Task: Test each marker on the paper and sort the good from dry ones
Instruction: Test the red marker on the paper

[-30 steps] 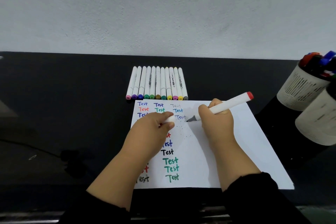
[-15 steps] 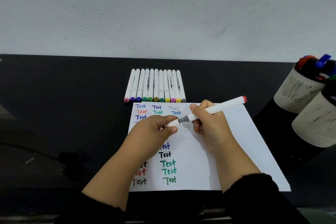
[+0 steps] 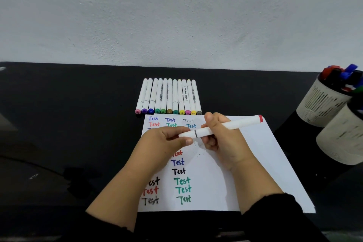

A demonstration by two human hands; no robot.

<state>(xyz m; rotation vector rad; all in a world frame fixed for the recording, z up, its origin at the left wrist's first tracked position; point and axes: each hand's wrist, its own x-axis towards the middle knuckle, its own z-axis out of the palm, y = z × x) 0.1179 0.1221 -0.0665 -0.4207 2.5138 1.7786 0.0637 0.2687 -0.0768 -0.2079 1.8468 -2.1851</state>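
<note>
From your head camera, you have the white-barrelled marker with the red end cap [image 3: 225,126] held across both hands just above the white sheet of paper [image 3: 245,163]: your right hand [image 3: 224,141] wraps its fingers round the barrel, and your left hand [image 3: 167,141] pinches the near cap end between thumb and fingers, the cap seated against the barrel with a dark ring at the join. So both hands are clamped on the same marker, close together over the upper middle of the sheet. Judging by the page, you are well along: it carries three columns of the word "Test" in blue, red, green, teal and black, one grey word at the top barely showing, and a scatter of faint dots lies just below your hands. A row of eleven white markers with coloured end caps [image 3: 169,96] lies side by side just beyond the top edge of the paper, touching one another; whether that is the good pile or the dry one cannot be told. What is left, it seems, is to place this marker. All this sits on a glossy black table [image 3: 68,114] against a plain pale grey wall [image 3: 176,15], with two pale slotted pen holders [image 3: 322,102] at your right, the farther one holding red, blue and dark pens.
</note>
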